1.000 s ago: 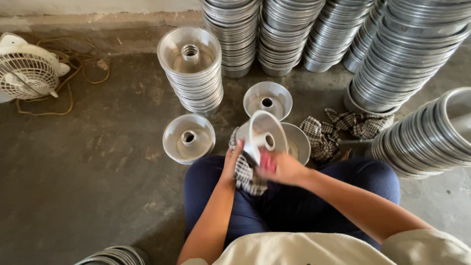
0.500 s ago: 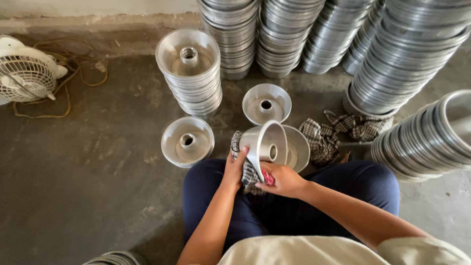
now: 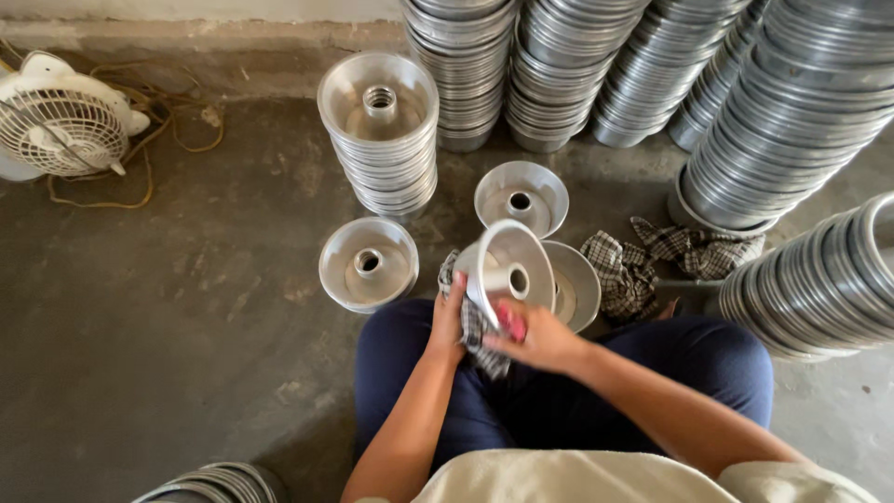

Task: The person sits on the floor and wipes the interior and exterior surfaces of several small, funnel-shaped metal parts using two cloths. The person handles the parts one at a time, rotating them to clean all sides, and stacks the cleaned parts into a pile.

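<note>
A shiny aluminium ring cake pan [image 3: 507,265] with a centre tube is held tilted on its side above my lap. My left hand [image 3: 449,321] grips its near rim through a checked cloth [image 3: 475,326]. My right hand [image 3: 540,337] presses a small pink scrubbing pad [image 3: 510,319] against the inside of the pan. Another pan [image 3: 575,284] lies flat just behind the held one.
Two single pans [image 3: 368,264] [image 3: 521,197] sit on the concrete floor ahead. A short pan stack [image 3: 379,126] stands beyond them; tall stacks [image 3: 792,112] line the back and right. A second checked cloth [image 3: 643,261] lies at the right. A white fan [image 3: 60,126] with cable is far left.
The tilted pan has turned a little in my hands and my right hand has shifted inside it with the pink pad. The view has drifted slightly.
</note>
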